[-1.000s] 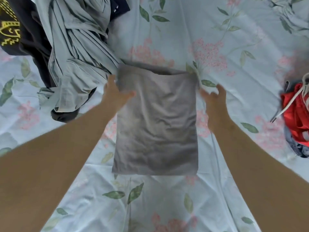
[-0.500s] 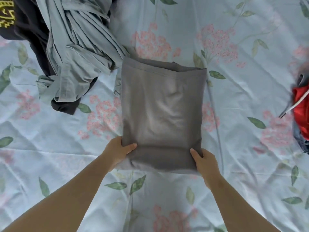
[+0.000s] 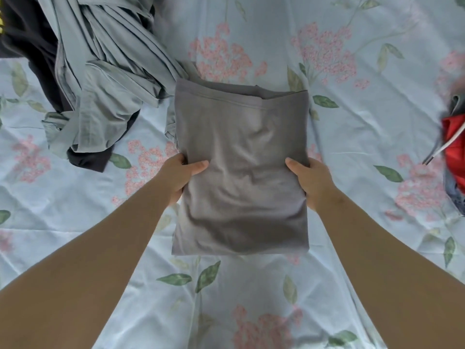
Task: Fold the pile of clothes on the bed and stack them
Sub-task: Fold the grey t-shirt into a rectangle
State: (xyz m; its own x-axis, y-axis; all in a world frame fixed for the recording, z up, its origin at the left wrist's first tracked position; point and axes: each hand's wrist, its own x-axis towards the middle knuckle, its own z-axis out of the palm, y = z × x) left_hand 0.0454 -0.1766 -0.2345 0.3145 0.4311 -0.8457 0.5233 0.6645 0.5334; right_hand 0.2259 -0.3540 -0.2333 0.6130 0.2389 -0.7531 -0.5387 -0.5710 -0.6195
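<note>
The folded grey garment (image 3: 241,167) lies mid-bed on the floral sheet (image 3: 352,147) — left hand (image 3: 182,177) and right hand (image 3: 310,181) each clasp a side edge, thumbs on top. Beyond its far-left corner, the unfolded pile (image 3: 100,79); far to its right, a red garment (image 3: 454,144).

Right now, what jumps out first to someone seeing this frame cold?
The grey folded garment dead centre on the floral bedsheet, gripped at its side edges by the left hand and the right hand, thumbs on top. Next, the unfolded heap at upper left: a pale blue-grey shirt crumpled over a black garment. A red garment with a white drawstring sits at the right edge.
</note>
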